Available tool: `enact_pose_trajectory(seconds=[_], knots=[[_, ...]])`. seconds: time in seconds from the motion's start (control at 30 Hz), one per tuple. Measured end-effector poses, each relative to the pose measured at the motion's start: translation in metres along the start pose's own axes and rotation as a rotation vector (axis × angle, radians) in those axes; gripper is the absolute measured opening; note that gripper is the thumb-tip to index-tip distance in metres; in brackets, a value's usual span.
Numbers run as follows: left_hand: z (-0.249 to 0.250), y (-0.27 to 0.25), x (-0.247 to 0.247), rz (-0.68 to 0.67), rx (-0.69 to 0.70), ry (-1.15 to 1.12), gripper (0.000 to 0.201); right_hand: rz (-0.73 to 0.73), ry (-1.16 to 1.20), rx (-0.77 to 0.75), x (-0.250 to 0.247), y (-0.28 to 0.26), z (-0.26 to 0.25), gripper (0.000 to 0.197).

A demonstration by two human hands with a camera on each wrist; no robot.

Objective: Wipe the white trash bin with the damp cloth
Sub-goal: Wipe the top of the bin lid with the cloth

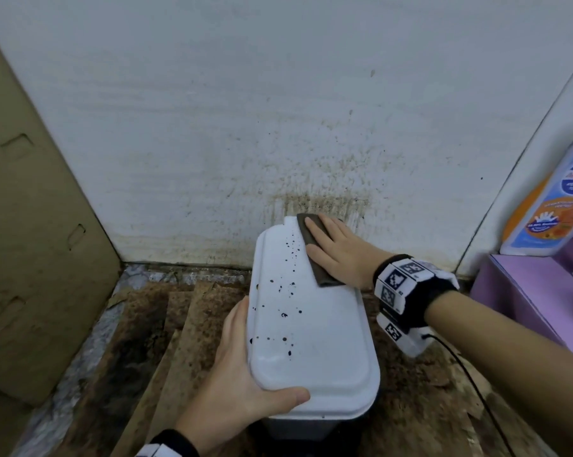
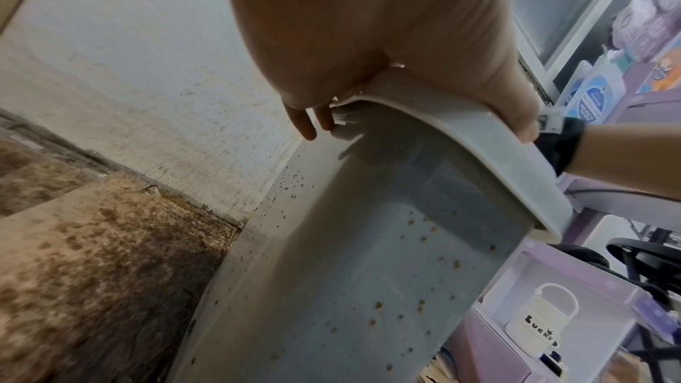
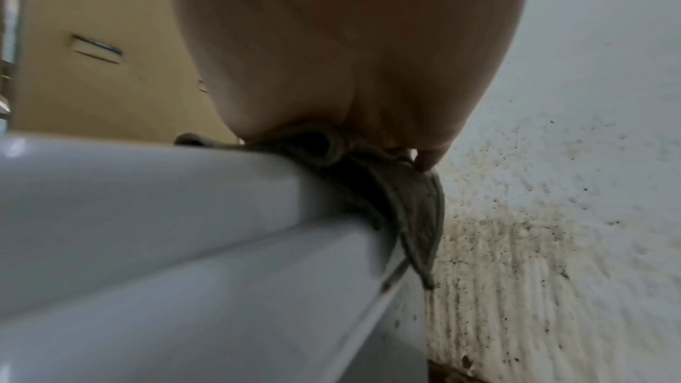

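Note:
The white trash bin (image 1: 314, 328) stands on the floor against the wall, its shut lid speckled with dark spots. My right hand (image 1: 334, 255) lies flat on a folded brown cloth (image 1: 311, 249) at the lid's far right corner. In the right wrist view the cloth (image 3: 416, 214) droops over the lid edge (image 3: 184, 214) under my palm. My left hand (image 1: 242, 367) grips the lid's near left corner, thumb across the front rim. The left wrist view has my fingers (image 2: 309, 124) curled under the lid rim (image 2: 479, 133), above the bin's spotted side (image 2: 368, 273).
A stained white wall (image 1: 311, 143) rises right behind the bin. Brown cardboard (image 1: 31, 258) leans at the left. At the right sit a purple box (image 1: 525, 291) and a cleaner bottle (image 1: 549, 209). The floor (image 1: 140, 357) is dirty, and a black cable (image 1: 469, 374) hangs from my right wrist.

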State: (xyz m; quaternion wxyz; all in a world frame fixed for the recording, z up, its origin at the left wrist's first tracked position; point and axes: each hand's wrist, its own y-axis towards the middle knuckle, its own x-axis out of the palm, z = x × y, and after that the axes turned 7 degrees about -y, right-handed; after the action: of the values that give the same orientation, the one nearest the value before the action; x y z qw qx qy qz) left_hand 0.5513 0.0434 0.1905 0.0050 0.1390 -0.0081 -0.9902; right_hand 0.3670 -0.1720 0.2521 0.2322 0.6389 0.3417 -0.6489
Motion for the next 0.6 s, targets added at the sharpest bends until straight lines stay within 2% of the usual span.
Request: enact_pose_trajectory(seconds=[0.03,0.07,0.1,0.17,0.33,0.4,0.47,0.5,0.57,0.6], knots=[[0.0,0.001,0.0,-0.001,0.0,-0.003,0.137,0.072,0.042,0.081,-0.002,0.006,0.0,0.054],[-0.001,0.001,0.0,-0.001,0.0,-0.008,0.137,0.076,0.045,0.14,-0.003,0.011,0.004,0.061],[-0.001,0.001,0.0,0.001,0.001,-0.012,0.138,0.013,0.086,0.182,-0.004,0.016,0.008,0.065],[-0.001,0.001,0.0,0.01,0.0,-0.016,0.138,-0.062,0.122,0.203,-0.008,0.021,0.009,0.068],[0.001,-0.001,0.001,-0.008,0.01,0.013,0.134,-0.072,0.063,0.21,-0.007,0.018,0.01,0.069],[0.001,-0.002,0.0,-0.008,0.009,0.018,0.133,-0.041,0.011,0.158,-0.004,0.009,0.006,0.071],[0.001,-0.002,0.0,-0.005,0.007,0.027,0.133,-0.001,-0.018,0.033,-0.001,-0.004,0.003,0.074],[0.001,-0.002,0.0,-0.003,0.005,0.035,0.134,-0.039,-0.073,-0.035,0.002,-0.01,0.003,0.062],[0.001,-0.002,0.0,-0.003,-0.002,0.038,0.136,0.01,-0.17,-0.093,0.01,-0.024,0.002,0.037],[0.001,-0.002,0.0,-0.003,-0.001,0.036,0.136,0.024,-0.217,-0.083,0.013,-0.032,-0.005,0.04]])
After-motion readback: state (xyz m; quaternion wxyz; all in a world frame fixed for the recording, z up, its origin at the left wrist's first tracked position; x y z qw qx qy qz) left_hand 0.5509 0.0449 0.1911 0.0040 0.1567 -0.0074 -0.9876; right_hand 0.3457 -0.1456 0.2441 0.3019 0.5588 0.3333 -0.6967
